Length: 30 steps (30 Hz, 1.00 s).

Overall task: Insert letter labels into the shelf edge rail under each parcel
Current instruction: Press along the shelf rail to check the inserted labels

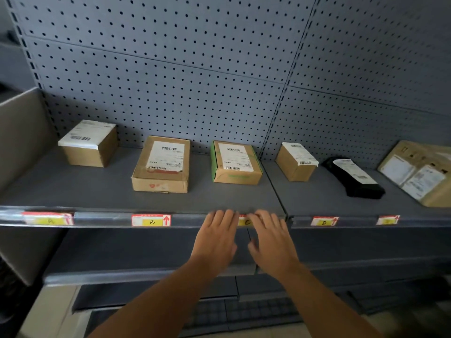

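Both hands, left and right, lie flat-fingered on the rail, holding nothing, flanking label C; B and D sit alongside.

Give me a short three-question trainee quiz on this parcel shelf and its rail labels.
1. True or false: the B label sits under the green-taped parcel.
2. Which label do the left hand and right hand press at? A) C label B) D label
3. Fill in: the black parcel lies right of the parcel above label ___.

Key: 1 false; 2 A; 3 D.
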Each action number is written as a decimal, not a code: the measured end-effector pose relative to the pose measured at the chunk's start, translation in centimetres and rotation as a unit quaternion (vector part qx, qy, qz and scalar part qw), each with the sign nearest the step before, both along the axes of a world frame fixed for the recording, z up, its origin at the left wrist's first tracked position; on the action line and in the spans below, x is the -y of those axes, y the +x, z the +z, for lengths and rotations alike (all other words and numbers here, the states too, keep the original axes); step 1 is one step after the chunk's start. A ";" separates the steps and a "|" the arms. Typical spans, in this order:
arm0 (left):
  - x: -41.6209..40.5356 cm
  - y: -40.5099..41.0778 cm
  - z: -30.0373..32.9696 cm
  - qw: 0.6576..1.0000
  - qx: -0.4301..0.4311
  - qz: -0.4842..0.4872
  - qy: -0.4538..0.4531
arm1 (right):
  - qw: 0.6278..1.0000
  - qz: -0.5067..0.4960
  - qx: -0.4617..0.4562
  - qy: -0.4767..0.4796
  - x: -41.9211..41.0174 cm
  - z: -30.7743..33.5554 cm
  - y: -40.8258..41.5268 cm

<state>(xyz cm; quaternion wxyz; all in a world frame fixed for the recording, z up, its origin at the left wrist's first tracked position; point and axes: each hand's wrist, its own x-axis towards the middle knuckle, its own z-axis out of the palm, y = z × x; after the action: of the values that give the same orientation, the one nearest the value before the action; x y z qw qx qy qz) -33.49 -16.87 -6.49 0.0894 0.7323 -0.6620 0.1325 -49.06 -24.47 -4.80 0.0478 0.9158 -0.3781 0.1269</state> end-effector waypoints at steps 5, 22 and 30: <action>-0.4 -0.2 -0.3 1.000 0.021 -0.021 0.005 | 1.000 0.014 0.013 0.006 0.1 -0.5 -0.5; -0.2 -5.4 1.3 0.988 -0.040 0.150 0.007 | 0.989 0.133 0.052 0.042 2.3 0.1 -1.5; 0.3 -5.2 -0.1 0.987 -0.025 0.125 -0.092 | 0.987 0.149 0.028 0.061 2.6 0.2 -2.8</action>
<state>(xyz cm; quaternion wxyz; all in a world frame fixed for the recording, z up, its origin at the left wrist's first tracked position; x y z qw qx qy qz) -38.66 -17.17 -6.59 0.1560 0.8012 -0.5474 0.1847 -51.82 -27.09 -4.56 -0.0381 0.9592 -0.2452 0.1351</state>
